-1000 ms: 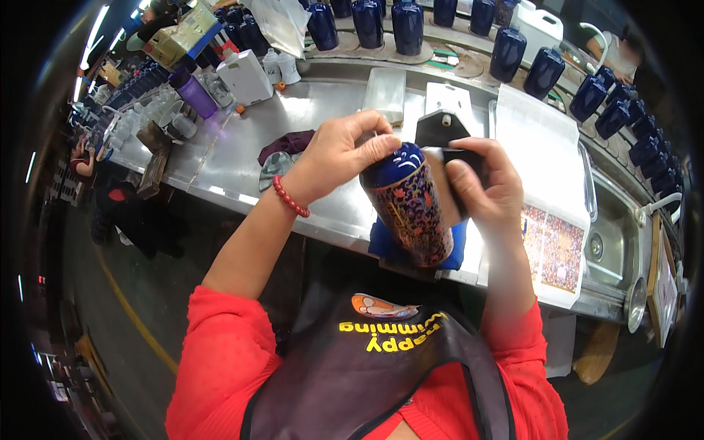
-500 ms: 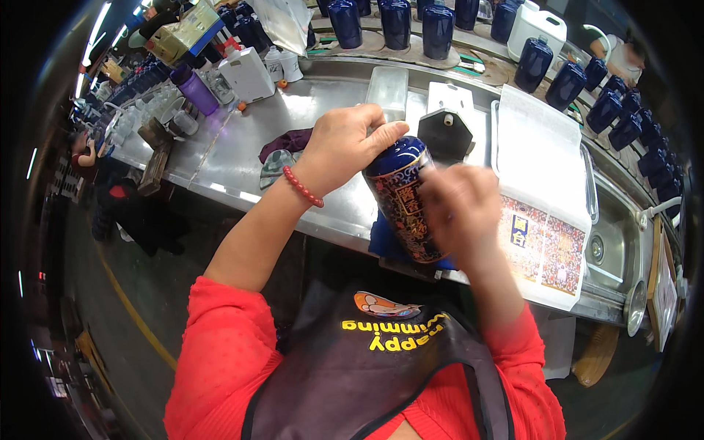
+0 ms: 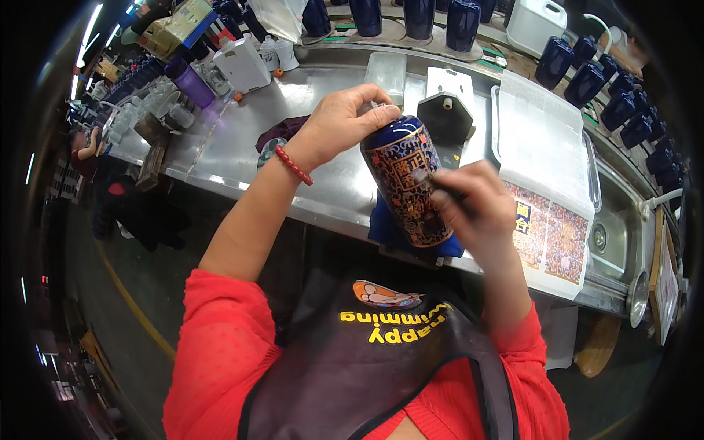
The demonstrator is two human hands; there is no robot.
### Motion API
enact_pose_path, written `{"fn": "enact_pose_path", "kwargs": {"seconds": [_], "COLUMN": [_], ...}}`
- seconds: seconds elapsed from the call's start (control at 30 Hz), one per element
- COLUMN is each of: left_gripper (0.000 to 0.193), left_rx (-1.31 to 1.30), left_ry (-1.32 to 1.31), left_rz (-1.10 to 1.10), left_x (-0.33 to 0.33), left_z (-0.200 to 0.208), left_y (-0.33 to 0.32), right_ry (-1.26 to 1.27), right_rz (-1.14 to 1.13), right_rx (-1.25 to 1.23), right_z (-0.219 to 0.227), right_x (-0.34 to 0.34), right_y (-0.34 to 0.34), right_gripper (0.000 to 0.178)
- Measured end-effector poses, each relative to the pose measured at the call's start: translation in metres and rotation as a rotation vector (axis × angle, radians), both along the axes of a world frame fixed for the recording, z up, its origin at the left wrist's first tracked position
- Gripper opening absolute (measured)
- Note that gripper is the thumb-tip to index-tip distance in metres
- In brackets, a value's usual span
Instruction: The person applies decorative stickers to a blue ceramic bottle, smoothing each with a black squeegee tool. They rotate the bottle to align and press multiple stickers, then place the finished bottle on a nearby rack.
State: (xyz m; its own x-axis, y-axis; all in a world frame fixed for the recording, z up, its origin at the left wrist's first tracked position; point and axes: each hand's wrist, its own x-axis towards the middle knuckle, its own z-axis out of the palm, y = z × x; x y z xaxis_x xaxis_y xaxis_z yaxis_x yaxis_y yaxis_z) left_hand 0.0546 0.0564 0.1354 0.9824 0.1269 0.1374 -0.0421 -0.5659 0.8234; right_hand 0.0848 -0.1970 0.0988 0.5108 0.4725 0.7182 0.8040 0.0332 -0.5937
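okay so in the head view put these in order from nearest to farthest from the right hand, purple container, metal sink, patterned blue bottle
From the right hand:
1. Patterned blue bottle: just to its left.
2. Metal sink: off to the right.
3. Purple container: far left, across the counter.

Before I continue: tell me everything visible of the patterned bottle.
The bottle is cylindrical, with a glossy, glazed-looking dark blue shoulder. Its body bears a colourful floral pattern and framed panel. It tilts, top leftward, at the near edge of the steel counter. The left grip holds its top, mostly hiding the neck; the blurred right grip, with a dark object, is at its right side, contact unclear. Blue material shows behind its base.
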Motion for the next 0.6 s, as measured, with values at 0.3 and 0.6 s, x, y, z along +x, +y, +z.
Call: {"fn": "enact_pose_path", "kwargs": {"seconds": [0.3, 0.6], "left_gripper": [0.025, 0.022], "left_rx": [-0.269, -0.388], "left_ry": [0.086, 0.068], "left_rz": [-0.009, 0.04], "left_x": [-0.002, -0.011], "left_z": [-0.011, -0.016], "left_y": [0.014, 0.015], "right_ry": [-0.035, 1.099], "right_rz": [0.259, 0.153], "right_rx": [-0.135, 0.262], "right_z": [-0.031, -0.065], "right_x": [-0.015, -0.012], "right_y": [-0.032, -0.078], "right_gripper": [0.03, 0.016]}}
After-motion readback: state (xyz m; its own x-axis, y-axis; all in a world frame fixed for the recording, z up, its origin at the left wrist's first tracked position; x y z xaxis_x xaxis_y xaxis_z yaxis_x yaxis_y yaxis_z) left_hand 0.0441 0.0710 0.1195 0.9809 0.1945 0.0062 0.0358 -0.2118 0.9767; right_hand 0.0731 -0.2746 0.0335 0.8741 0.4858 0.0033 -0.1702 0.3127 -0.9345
